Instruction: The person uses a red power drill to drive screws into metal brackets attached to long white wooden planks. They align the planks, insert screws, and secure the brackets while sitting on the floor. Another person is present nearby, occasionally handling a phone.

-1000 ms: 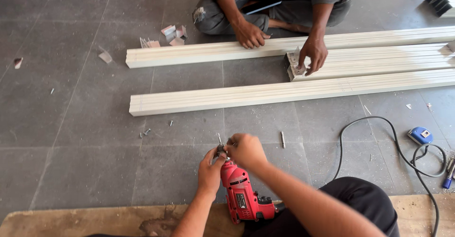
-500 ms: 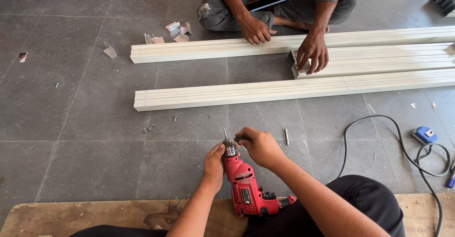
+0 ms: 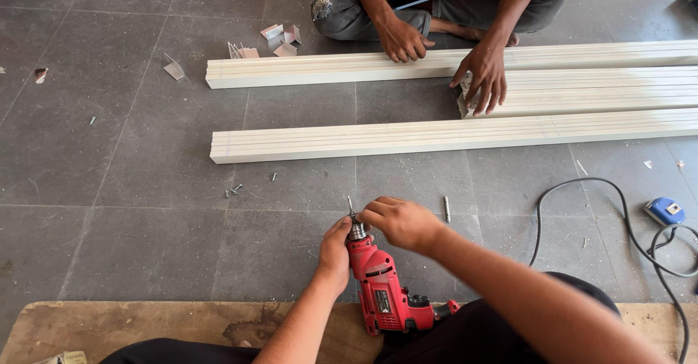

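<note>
A red electric drill (image 3: pixel 382 291) lies on my lap, pointing away from me, with a short bit in its chuck (image 3: pixel 355 229). My left hand (image 3: pixel 334 251) grips the drill's front body beside the chuck. My right hand (image 3: pixel 398 221) is closed over the chuck from the right, fingers on its tip. Beyond them lie long white profiles (image 3: pixel 451 135) on the grey tile floor.
Another person sits opposite, one hand (image 3: pixel 401 40) on the far profile (image 3: pixel 327 67), the other hand (image 3: pixel 483 80) on a middle profile end. Small metal brackets (image 3: pixel 280 40), loose screws (image 3: pixel 234 188), a bit (image 3: pixel 446 208), a black cable (image 3: pixel 582 189) and a blue tape measure (image 3: pixel 663 210) lie about.
My view has shifted slightly, so the drill and hands sit a little further right. My right hand has settled closer onto the chuck. The other person's hands stay on the profiles.
</note>
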